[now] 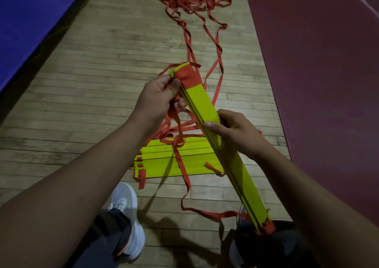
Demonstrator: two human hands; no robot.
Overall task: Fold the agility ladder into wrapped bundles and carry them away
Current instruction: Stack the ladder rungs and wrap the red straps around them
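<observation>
A stack of yellow-green ladder rungs (207,107) is held slanted above the floor, its far end wrapped in red strap (187,76). My left hand (158,97) grips the red strap beside the stack's far end, thumb against the wrapped part. My right hand (233,130) grips the stack around its middle. The stack's near end rests by my right knee. More yellow-green rungs (184,161) lie flat on the wooden floor below, with red straps running through them.
Loose red strap (190,0) trails across the wooden floor (92,83) to a tangled heap at the far end. A blue mat (30,21) lies at the left, a dark red court surface (328,83) at the right. My white shoe (125,206) stands below.
</observation>
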